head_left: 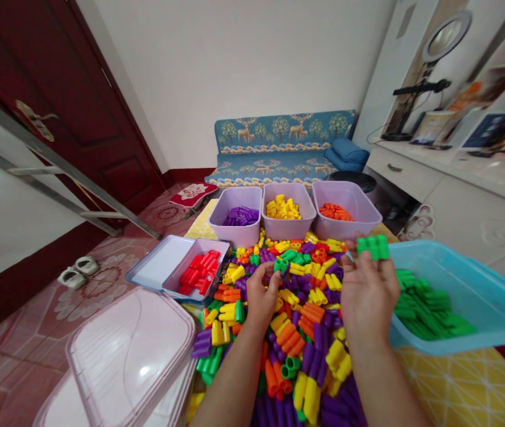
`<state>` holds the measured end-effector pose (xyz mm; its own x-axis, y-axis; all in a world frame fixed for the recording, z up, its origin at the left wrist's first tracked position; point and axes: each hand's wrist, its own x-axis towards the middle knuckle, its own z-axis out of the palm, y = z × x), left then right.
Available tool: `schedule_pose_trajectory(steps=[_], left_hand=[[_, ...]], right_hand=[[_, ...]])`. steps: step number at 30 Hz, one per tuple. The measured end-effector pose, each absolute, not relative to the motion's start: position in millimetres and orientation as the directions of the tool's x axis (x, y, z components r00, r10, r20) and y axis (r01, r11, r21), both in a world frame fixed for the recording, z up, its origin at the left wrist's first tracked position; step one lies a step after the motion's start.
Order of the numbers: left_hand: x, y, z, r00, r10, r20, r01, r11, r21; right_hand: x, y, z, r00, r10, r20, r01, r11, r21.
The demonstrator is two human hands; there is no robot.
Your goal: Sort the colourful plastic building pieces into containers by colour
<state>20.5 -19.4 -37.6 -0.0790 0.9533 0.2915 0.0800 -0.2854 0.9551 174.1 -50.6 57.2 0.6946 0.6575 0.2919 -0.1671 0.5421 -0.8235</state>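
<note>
A heap of coloured plastic tube blocks [297, 320] in yellow, orange, purple, green and red covers the table in front of me. My left hand [261, 296] reaches into the heap and pinches a green block [281, 264] at its fingertips. My right hand [368, 290] is raised above the heap's right side and holds a green block [372, 246] at its fingertips, near the rim of a blue bin [479, 279] that contains several green blocks [425, 311].
Three lilac tubs stand at the back: purple blocks [240, 214], yellow blocks [283, 207], orange blocks [336, 211]. A small tray of red blocks [199, 270] lies on the left beside a pink-lidded box [132, 350]. A ladder, a door, a sofa and a white cabinet surround the table.
</note>
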Motion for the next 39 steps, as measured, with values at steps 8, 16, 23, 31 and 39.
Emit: schedule_pose_trajectory(steps=[8, 16, 23, 31, 39], left_hand=[[21, -20, -35, -0.079, 0.948, 0.307, 0.056, -0.304, 0.951], [18, -23, -26, -0.022, 0.899, 0.438, 0.187, -0.426, 0.885], [20, -27, -17, 0.047, 0.889, 0.456, 0.174, -0.457, 0.872], [19, -24, -28, -0.020, 0.933, 0.358, 0.207, -0.347, 0.915], [19, -24, -26, -0.059, 0.931, 0.361, 0.242, -0.338, 0.909]], right_hand=[[184, -53, 54, 0.654, 0.717, 0.241, -0.317, 0.549, -0.773], [161, -41, 30, 0.166, 0.971, 0.170, 0.279, 0.119, -0.953], [158, -38, 19, 0.092, 0.981, 0.168, 0.333, 0.129, -0.934], [167, -42, 42, 0.635, 0.719, 0.283, -0.110, 0.447, -0.888], [179, -50, 57, 0.701, 0.661, 0.268, -0.356, 0.649, -0.672]])
